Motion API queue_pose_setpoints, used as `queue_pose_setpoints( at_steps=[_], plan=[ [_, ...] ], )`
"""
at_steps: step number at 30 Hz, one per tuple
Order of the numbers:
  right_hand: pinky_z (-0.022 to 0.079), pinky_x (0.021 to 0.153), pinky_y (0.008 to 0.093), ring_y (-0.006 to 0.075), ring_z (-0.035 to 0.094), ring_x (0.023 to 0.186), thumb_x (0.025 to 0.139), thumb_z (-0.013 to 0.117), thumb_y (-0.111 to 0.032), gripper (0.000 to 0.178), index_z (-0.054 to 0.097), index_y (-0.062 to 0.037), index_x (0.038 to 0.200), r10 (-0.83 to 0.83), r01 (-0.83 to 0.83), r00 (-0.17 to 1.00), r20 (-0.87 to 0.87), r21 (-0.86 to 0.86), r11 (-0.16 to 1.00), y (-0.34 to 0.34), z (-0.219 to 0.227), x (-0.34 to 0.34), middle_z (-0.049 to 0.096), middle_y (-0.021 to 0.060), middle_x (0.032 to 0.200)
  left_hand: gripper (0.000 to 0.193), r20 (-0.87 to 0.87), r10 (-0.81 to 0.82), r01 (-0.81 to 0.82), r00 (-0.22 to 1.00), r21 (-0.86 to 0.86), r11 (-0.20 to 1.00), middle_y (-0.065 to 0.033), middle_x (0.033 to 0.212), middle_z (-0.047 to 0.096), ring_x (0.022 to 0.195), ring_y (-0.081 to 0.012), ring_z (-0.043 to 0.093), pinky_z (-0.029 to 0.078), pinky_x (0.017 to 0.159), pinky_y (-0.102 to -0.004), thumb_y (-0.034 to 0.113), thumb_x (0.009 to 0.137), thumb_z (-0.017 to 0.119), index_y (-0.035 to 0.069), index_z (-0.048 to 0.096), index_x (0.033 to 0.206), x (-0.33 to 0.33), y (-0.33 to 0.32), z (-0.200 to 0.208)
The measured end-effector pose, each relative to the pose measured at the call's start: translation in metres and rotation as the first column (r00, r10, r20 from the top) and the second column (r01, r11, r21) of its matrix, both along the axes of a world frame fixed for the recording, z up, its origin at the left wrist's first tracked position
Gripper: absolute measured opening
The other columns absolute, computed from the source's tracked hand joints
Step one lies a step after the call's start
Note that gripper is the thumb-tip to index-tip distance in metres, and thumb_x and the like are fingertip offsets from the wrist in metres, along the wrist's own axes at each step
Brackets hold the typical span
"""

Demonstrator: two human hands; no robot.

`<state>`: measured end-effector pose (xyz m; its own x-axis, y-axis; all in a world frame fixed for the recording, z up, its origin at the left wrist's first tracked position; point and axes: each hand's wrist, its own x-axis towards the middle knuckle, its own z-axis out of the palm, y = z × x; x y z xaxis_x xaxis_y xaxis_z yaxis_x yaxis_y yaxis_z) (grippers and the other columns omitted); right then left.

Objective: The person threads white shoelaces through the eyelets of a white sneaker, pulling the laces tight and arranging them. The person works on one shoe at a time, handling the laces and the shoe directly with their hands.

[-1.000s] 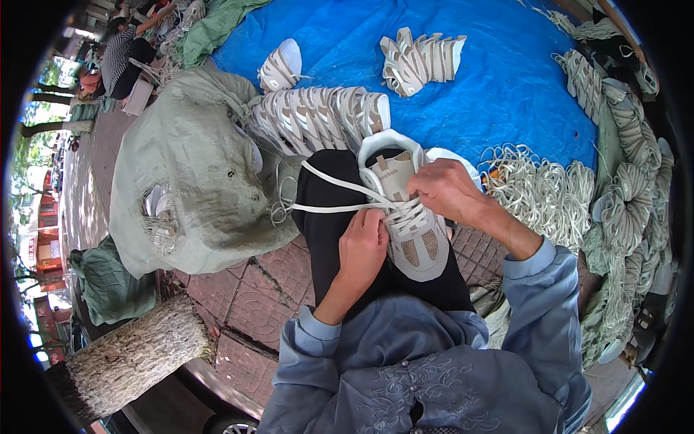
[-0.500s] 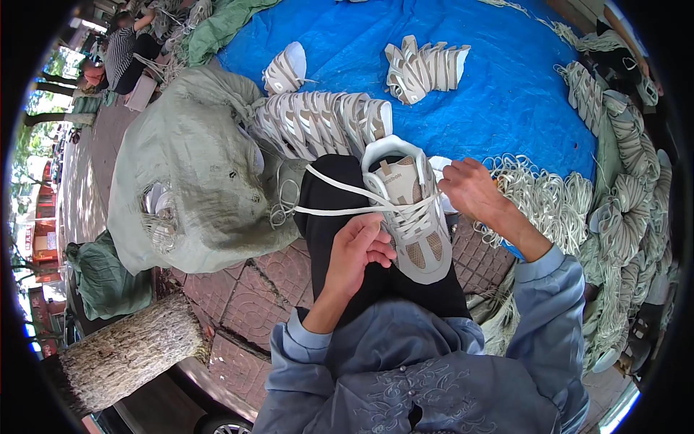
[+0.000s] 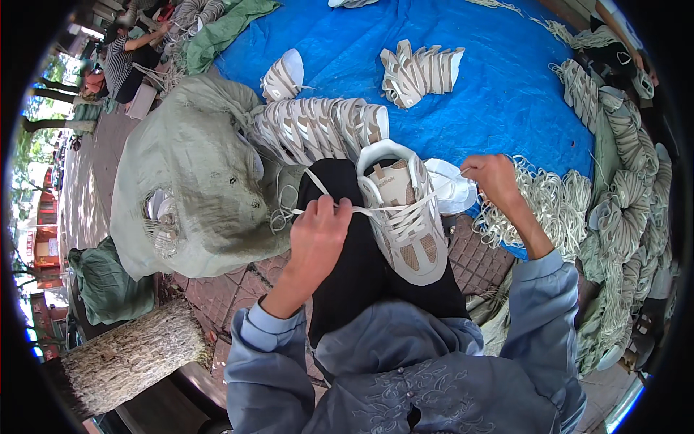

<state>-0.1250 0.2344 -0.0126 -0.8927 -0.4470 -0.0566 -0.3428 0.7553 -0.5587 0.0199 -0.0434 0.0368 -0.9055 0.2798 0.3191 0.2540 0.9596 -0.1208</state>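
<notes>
A beige, white and grey sneaker upper [image 3: 418,254] rests across my black-clad knees, its toe toward me. White shoelace [image 3: 316,182] is threaded through its eyelets, with loose ends running out to both sides. To the left of the upper, my left hand [image 3: 318,239] is closed around the lace, back of the hand up. On the other side my right hand [image 3: 499,186] pinches the other lace end, drawn out taut from the eyelets. A white rounded piece [image 3: 452,189] shows beneath that lace, beside the upper.
Nested shoe uppers [image 3: 314,129] lie in a row beyond my knees; another stack [image 3: 421,72] sits on the blue tarp [image 3: 499,79]. A bulging grey-green sack [image 3: 199,195] stands left. White laces [image 3: 538,199] are heaped right. A tree trunk [image 3: 137,354] is at lower left.
My left hand has moved left and slightly away from me, its fingers now closed on the lace. My right hand has shifted outward to the right, drawing its lace end out.
</notes>
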Motion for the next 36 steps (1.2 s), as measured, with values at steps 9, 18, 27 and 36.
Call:
queue_pose_setpoints(
  at_steps=[9,18,27,36],
  plan=[
    [0.046,0.064,0.0251,0.0206,0.060,0.079,0.072,0.057,0.000,0.026,0.058,0.0048,0.098,0.156,0.613,0.714,0.682,-0.718,0.330,-0.002,-0.020,-0.002,0.061,0.0150,0.092,0.023,0.393,0.127,-0.370,0.911,0.639,0.674,-0.0078,0.063,0.055,0.065,-0.0162,0.060,0.048,0.059,-0.0273,0.008,0.075,0.057,0.006,0.060,0.098,0.032,-0.025,0.000],
    [0.046,0.077,0.0261,0.0231,0.056,0.097,0.079,0.056,-0.004,0.040,0.046,0.0061,0.116,0.049,0.539,0.836,0.547,-0.835,0.112,0.088,0.016,-0.045,0.055,0.0156,0.110,0.027,0.092,0.245,0.122,0.965,0.669,-0.733,-0.0106,0.090,0.056,0.089,-0.0211,0.054,0.044,0.089,-0.0354,0.009,0.084,0.055,-0.004,0.049,0.107,0.051,-0.129,0.024],
    [0.038,0.091,0.0267,0.0192,0.051,0.107,0.085,0.051,-0.011,0.041,0.040,0.0052,0.122,-0.194,0.432,0.892,0.408,-0.896,0.099,0.330,0.023,-0.130,0.053,0.0119,0.115,0.023,0.100,0.659,0.336,0.745,0.798,-0.500,-0.0216,0.101,0.054,0.095,-0.0289,0.055,0.046,0.089,-0.0401,0.003,0.088,0.044,-0.008,0.047,0.108,0.184,-0.436,0.066],
    [0.038,0.094,0.0290,0.0198,0.051,0.107,0.086,0.051,-0.014,0.032,0.050,0.0052,0.112,-0.487,0.490,0.800,0.352,-0.851,0.190,0.543,0.074,-0.167,0.055,0.0121,0.112,0.018,0.215,0.864,0.236,0.455,0.906,-0.350,-0.0153,0.087,0.053,0.080,-0.0295,0.059,0.054,0.078,-0.0363,0.001,0.087,0.044,-0.010,0.047,0.100,0.177,-0.460,0.020]
  ],
)
